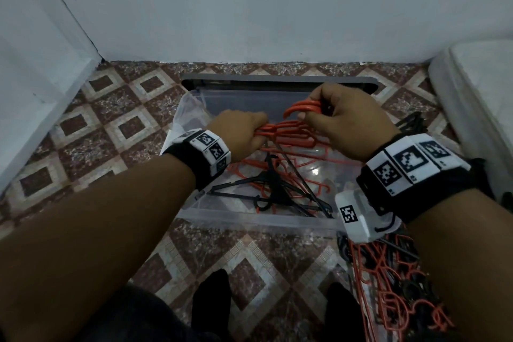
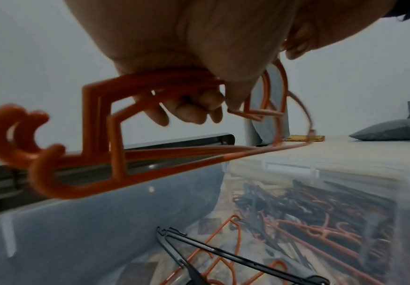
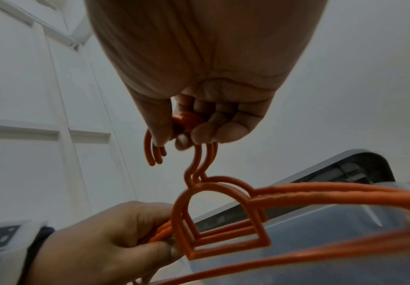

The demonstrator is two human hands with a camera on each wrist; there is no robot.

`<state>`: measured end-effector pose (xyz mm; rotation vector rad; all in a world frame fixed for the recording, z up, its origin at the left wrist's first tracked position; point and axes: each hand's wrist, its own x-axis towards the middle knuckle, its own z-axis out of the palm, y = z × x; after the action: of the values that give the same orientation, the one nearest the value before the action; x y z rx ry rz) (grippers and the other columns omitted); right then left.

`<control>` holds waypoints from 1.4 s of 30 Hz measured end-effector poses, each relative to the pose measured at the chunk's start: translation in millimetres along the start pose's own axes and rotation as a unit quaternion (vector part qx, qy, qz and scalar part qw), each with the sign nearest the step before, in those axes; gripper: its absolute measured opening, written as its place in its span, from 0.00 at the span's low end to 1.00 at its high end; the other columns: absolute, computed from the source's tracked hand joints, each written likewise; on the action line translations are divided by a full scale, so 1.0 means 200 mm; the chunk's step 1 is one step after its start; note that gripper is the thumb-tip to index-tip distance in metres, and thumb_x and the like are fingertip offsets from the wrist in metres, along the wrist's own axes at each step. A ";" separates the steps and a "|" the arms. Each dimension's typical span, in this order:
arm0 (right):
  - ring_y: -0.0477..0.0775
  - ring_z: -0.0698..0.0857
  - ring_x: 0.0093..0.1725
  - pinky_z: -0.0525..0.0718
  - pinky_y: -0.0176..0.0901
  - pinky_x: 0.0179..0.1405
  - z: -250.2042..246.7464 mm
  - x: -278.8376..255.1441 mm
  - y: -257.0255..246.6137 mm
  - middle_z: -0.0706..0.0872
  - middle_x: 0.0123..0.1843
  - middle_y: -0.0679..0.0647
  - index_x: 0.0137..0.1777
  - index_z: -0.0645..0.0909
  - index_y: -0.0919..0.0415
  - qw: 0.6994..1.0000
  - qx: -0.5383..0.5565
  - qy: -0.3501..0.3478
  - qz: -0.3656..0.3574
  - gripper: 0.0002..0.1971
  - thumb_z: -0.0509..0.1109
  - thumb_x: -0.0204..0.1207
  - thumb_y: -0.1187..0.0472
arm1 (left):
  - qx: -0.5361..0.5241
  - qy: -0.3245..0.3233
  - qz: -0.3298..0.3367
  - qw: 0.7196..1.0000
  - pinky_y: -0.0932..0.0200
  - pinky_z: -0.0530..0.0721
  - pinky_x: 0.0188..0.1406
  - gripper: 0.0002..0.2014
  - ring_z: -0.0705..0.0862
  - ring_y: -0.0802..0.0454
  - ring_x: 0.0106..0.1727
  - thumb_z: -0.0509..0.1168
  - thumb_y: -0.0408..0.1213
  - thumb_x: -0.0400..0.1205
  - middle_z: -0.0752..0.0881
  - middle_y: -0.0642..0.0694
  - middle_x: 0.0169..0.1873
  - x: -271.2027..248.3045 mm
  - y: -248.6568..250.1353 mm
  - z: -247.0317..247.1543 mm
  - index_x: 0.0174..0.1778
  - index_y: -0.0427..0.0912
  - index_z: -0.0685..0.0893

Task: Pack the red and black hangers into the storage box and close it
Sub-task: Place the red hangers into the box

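On the left, a white door panel (image 1: 33,64) meets the patterned tile floor (image 1: 91,125). The left hand (image 1: 238,133) has its fingers curled tight round one shoulder end of a bundle of red hangers (image 1: 286,133), held above the open storage box (image 1: 249,216). That clear box sits on the floor in front of the person's feet, and a few red and black hangers (image 1: 274,191) already lie loose on its bottom. Its grey lid (image 1: 277,79) lies just behind it, against the wall. The right hand (image 1: 349,122) pinches the hooks of the same bundle between thumb and curled fingers, lifting them higher than the left end. Farther right, on the floor beside the box, lies a tangled pile of red and black hangers (image 1: 394,286), partly hidden under the right forearm. A white mattress edge (image 1: 477,91) fills the far right.
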<state>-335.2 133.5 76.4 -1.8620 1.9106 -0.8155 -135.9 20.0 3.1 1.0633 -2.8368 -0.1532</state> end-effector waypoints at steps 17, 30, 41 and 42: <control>0.41 0.88 0.39 0.87 0.36 0.43 0.03 0.02 -0.02 0.90 0.44 0.45 0.56 0.82 0.45 0.993 0.106 -0.041 0.012 0.13 0.78 0.75 0.56 | -0.062 -0.140 -0.067 0.986 0.44 0.77 0.65 0.30 0.77 0.40 0.66 0.68 0.58 0.77 0.80 0.43 0.65 0.00 -0.02 0.09 0.73 0.52 0.71; 0.44 0.86 0.35 0.85 0.38 0.36 -0.03 0.03 0.19 0.88 0.38 0.43 0.53 0.82 0.42 0.994 0.033 0.077 0.076 0.06 0.72 0.79 0.54 | 0.062 -0.300 -0.120 0.944 0.49 0.85 0.58 0.18 0.85 0.40 0.59 0.69 0.39 0.77 0.85 0.41 0.63 0.34 -0.26 0.41 0.64 0.44 0.84; 0.47 0.85 0.33 0.87 0.48 0.39 0.04 0.13 0.34 0.86 0.36 0.45 0.55 0.83 0.46 0.981 0.009 0.153 0.118 0.06 0.70 0.80 0.54 | 0.220 -0.295 0.069 0.927 0.29 0.48 0.81 0.34 0.49 0.38 0.85 0.64 0.41 0.81 0.57 0.44 0.85 0.61 -0.02 0.92 0.84 0.51 0.61; 0.47 0.85 0.32 0.86 0.48 0.39 0.04 0.13 0.34 0.86 0.36 0.46 0.54 0.83 0.46 0.981 0.005 0.155 0.120 0.06 0.70 0.79 0.54 | 0.232 -0.300 0.074 0.922 0.28 0.48 0.80 0.32 0.54 0.38 0.84 0.63 0.40 0.81 0.63 0.42 0.83 0.60 -0.01 0.93 0.83 0.49 0.65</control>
<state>-386.5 104.5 31.4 -1.5273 2.2562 -1.0802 -249.4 -51.1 -172.5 0.9944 -3.6230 0.2748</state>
